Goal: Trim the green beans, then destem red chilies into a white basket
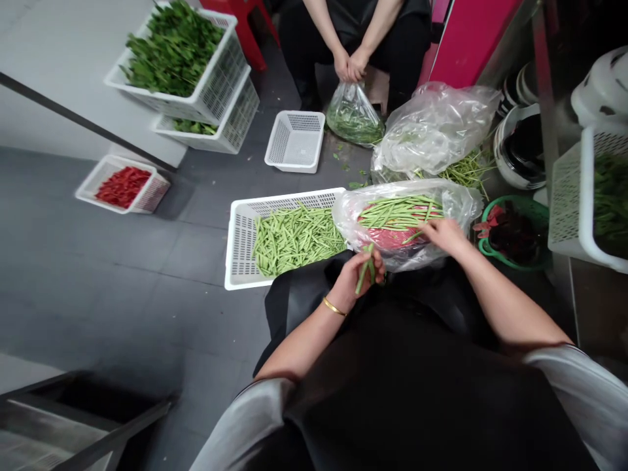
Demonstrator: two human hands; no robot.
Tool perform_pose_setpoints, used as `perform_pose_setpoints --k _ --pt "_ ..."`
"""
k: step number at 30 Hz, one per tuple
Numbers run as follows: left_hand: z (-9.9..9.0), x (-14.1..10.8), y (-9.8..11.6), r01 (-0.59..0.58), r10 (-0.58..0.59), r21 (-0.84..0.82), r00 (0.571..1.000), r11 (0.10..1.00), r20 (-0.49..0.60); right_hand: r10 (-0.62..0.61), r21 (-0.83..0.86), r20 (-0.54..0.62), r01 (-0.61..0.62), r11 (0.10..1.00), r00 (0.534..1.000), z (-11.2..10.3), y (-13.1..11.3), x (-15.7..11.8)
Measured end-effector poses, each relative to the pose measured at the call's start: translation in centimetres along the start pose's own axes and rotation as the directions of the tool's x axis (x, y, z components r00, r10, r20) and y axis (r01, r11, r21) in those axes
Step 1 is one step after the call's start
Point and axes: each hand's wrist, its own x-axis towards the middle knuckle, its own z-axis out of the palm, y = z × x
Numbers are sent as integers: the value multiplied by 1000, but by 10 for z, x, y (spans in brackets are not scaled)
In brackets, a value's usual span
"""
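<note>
My left hand [360,273] is closed around a few short pieces of green bean [364,278], above my lap. Over the right side of an opened clear plastic bag [461,196], my right hand [444,235] pinches a green bean [413,237] near its end. Long whole green beans [400,212] lie in the bag on something red. Left of the bag stands a white basket [239,255] with many short cut green beans [299,239] heaped in it.
Across from me a seated person's hands [350,64] grip a bag of greens [354,119]. A small white basket [294,163], stacked baskets of leafy greens [174,49] and a basket of red peppers [122,186] stand left. A green basin [520,235] is at right.
</note>
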Motion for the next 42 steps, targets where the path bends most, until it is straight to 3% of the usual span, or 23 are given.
perform_pose_setpoints --k 1,3,5,7,9,12,14,16,19,23,24,26,29,31,32,34,36,37,39,40,42 --pt "-1 0 -1 9 -9 28 1000 1000 -2 152 -94 -97 -161 983 984 -1 9 25" --pt "-3 1 -3 16 -13 85 999 996 -35 328 -182 -118 -345 921 937 2 22 66" --pt "-6 1 -5 -11 21 119 996 993 -85 392 -165 -109 -406 899 913 6 27 85" --pt "-9 0 -5 -38 56 149 991 988 -123 374 -81 -146 -388 918 916 9 24 79" --pt "-9 1 -6 -42 76 203 984 978 -164 287 12 -191 -291 957 939 13 15 50" --pt "-4 2 -14 -18 94 299 966 954 -242 5 108 -163 12 994 987 27 -8 -16" --pt "2 0 -20 -25 112 336 964 941 -242 -240 128 -83 249 960 967 41 -26 -58" --pt "9 -3 -25 -79 154 346 968 935 -196 -381 141 -58 385 912 923 53 -40 -88" --pt "17 -12 -27 -199 262 306 948 931 -181 -409 232 -92 419 878 908 61 -48 -108" --pt "20 -24 -28 -283 354 268 896 921 -268 -434 293 -114 448 845 894 63 -48 -112" --pt "20 -26 -29 -289 370 298 891 910 -265 -469 274 -91 475 836 878 62 -49 -114" --pt "19 -32 -32 -242 340 430 925 870 -168 -565 214 58 543 812 823 59 -52 -119" --pt "20 -40 -35 -134 133 627 990 767 49 -653 167 325 638 752 684 46 -57 -129" --pt "23 -43 -33 -114 75 606 993 787 89 -688 229 301 650 725 661 34 -58 -136" --pt "26 -43 -32 -126 99 543 992 830 79 -694 301 230 628 717 682 30 -58 -138" --pt "33 -41 -28 -196 194 361 980 912 42 -613 519 40 508 687 789 26 -57 -139" --pt "40 -38 -26 -302 309 193 951 934 -7 -383 761 -120 332 557 916 28 -58 -134" --pt "43 -37 -26 -342 349 138 937 929 -30 -251 851 -163 265 454 954 31 -59 -130" --pt "47 -36 -26 -373 378 74 923 925 -68 -52 936 -222 227 268 974 34 -62 -119" --pt "48 -37 -27 -364 368 55 926 930 -84 10 943 -262 254 216 965 34 -64 -114" --pt "46 -39 -26 -310 310 18 943 951 -121 54 917 -354 334 218 934 30 -66 -108"
